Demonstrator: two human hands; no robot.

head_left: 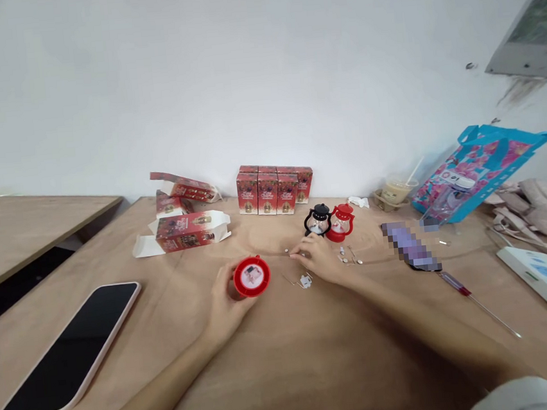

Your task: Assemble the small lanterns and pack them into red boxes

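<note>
Wooden tabletop (280,372), mid-span: red lantern (251,276) grasped by left hand (225,303); right hand (318,257) pinched on tiny part (287,251). Risk judged: part fumbled, lost among loose screws (351,259).

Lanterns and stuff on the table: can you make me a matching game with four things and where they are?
Things:
1. phone
2. red lantern piece
3. blue gift bag
4. screwdriver

Places:
A. lying by the right forearm
B. held in the left hand
C. flat at the table's near left
D. far right, by the wall

Pairs: 1-C, 2-B, 3-D, 4-A
</note>
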